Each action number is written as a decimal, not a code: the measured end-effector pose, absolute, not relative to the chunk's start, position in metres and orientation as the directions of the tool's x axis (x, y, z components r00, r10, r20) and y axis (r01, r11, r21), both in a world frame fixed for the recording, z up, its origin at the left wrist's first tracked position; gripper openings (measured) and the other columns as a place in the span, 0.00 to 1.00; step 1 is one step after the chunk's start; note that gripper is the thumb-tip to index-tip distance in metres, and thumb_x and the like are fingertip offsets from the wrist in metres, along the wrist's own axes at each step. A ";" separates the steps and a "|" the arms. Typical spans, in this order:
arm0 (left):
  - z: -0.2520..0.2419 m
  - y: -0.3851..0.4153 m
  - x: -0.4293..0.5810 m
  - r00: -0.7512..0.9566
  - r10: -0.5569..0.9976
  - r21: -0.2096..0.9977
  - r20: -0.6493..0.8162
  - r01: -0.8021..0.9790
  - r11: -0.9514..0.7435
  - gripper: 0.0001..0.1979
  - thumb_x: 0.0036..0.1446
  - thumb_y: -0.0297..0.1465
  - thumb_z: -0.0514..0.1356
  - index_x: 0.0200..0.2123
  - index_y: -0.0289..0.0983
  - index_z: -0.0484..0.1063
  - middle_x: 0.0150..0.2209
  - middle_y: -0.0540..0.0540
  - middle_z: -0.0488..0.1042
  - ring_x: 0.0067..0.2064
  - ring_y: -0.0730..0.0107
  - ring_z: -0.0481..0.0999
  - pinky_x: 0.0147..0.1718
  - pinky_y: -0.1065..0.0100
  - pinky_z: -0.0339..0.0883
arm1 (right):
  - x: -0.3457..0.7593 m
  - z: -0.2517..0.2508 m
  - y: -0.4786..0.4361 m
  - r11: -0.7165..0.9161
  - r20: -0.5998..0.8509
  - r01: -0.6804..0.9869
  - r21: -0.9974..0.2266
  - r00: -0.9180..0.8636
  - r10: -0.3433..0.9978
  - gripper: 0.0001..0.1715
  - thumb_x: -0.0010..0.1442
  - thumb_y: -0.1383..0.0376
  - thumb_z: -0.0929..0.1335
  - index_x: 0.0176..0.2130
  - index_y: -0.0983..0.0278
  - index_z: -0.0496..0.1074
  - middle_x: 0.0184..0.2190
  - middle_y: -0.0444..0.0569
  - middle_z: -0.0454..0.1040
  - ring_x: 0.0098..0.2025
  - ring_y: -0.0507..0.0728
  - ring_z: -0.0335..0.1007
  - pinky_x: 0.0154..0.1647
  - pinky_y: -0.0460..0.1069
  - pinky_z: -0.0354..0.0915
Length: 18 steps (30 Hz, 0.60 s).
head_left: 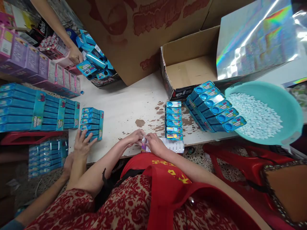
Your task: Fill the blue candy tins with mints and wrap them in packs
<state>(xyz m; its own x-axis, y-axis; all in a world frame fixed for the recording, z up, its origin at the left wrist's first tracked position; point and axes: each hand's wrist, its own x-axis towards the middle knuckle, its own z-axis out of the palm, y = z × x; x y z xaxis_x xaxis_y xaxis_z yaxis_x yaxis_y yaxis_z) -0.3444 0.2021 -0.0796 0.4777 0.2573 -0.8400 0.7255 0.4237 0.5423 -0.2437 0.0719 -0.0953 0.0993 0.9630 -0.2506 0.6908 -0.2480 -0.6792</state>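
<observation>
Where the white, worn tabletop (122,102) ends at its left edge, a long stack of glossy blue, cardboard-banded packs (16,110) sits, and just right of it a co-worker's spread hand (82,145) touches a small blue banded pack (92,119). Further right, near the middle of the tabletop's near edge, your left hand (134,138) is curled, its fingertips seemingly pinched on a small, shiny silvery piece (144,139), too tiny to identify. Your right hand (155,143) bends in from the other side; whether its fingers grip the piece or only steady it, you cannot tell from this angle. Partly under that hand, a flat, white, ribbed strip with a purple end (176,146) lies at the near edge, just beside a column of glossy blue tins (174,121). Toward the near right corner a tilted pack of blue tins (218,108) rests next to a round teal plastic basin (291,108) holding small pale tablets (259,116). Your step in hand looks like fine two-handed work on the silvery piece; going on would call for a light, sure pinch, the ribbed strip kept steady, and your right hand clear of the column.
</observation>
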 end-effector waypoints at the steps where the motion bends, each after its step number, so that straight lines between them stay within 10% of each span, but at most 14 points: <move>1: -0.080 0.202 -0.344 0.476 0.257 0.541 -0.841 0.725 0.426 0.14 0.42 0.22 0.57 0.35 0.37 0.62 0.19 0.57 0.64 0.21 0.77 0.67 0.22 0.73 0.68 | -0.243 -0.095 0.072 -0.243 -0.248 0.692 -0.680 0.094 0.964 0.19 0.59 0.71 0.67 0.51 0.62 0.71 0.49 0.55 0.69 0.51 0.62 0.62 0.49 0.55 0.65; 8: -0.091 0.203 -0.351 0.465 0.274 0.540 -0.842 0.722 0.433 0.11 0.45 0.25 0.60 0.34 0.40 0.63 0.18 0.55 0.64 0.25 0.71 0.70 0.25 0.69 0.68 | -0.241 -0.093 0.068 -0.164 -0.214 0.678 -0.716 0.010 0.977 0.06 0.59 0.67 0.68 0.35 0.60 0.77 0.50 0.49 0.71 0.51 0.60 0.62 0.50 0.53 0.63; 14: -0.096 0.207 -0.357 0.507 0.298 0.588 -0.809 0.697 0.411 0.11 0.46 0.29 0.62 0.35 0.44 0.67 0.19 0.53 0.68 0.35 0.60 0.75 0.32 0.63 0.70 | -0.243 -0.094 0.072 -0.288 -0.236 0.669 -0.685 0.170 0.957 0.27 0.57 0.67 0.70 0.55 0.64 0.66 0.50 0.57 0.68 0.51 0.63 0.62 0.50 0.56 0.63; 18: -0.101 0.207 -0.357 0.501 0.296 0.582 -0.813 0.705 0.405 0.12 0.46 0.30 0.62 0.36 0.45 0.67 0.20 0.53 0.69 0.36 0.60 0.75 0.31 0.63 0.70 | -0.245 -0.098 0.072 -0.283 -0.255 0.668 -0.688 0.142 0.957 0.21 0.57 0.67 0.69 0.51 0.62 0.70 0.47 0.55 0.70 0.51 0.64 0.62 0.48 0.55 0.65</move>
<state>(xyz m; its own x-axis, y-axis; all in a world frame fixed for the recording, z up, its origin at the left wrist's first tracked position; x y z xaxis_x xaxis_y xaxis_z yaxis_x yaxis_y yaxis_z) -0.3565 0.2067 -0.1008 0.5007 0.2961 -0.8134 0.7052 0.4054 0.5817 -0.2448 0.0723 -0.0977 0.1420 0.9565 -0.2548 0.6684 -0.2825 -0.6881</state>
